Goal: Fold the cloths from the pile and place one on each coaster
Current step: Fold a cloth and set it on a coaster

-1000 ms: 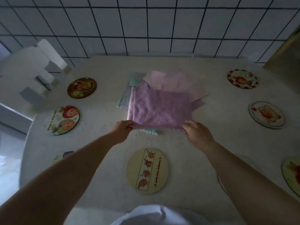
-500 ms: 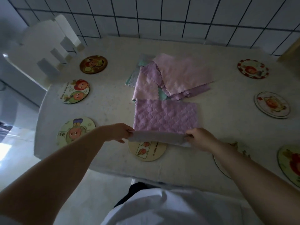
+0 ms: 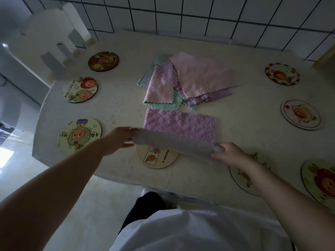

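Purple quilted cloth (image 3: 181,125): lying flat on worktop (image 3: 244,134), just in front of pile (image 3: 188,82), near edge lifting (blurred). Left hand (image 3: 119,140) pinching near-left corner, right hand (image 3: 228,153) gripping near-right corner, fingers curling round fabric. Raised edge overhanging cream coaster (image 3: 156,159). Other coasters ringing worktop.

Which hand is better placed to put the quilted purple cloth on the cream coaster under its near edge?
Probably the left hand: it holds the quilted purple cloth beside the cream coaster.
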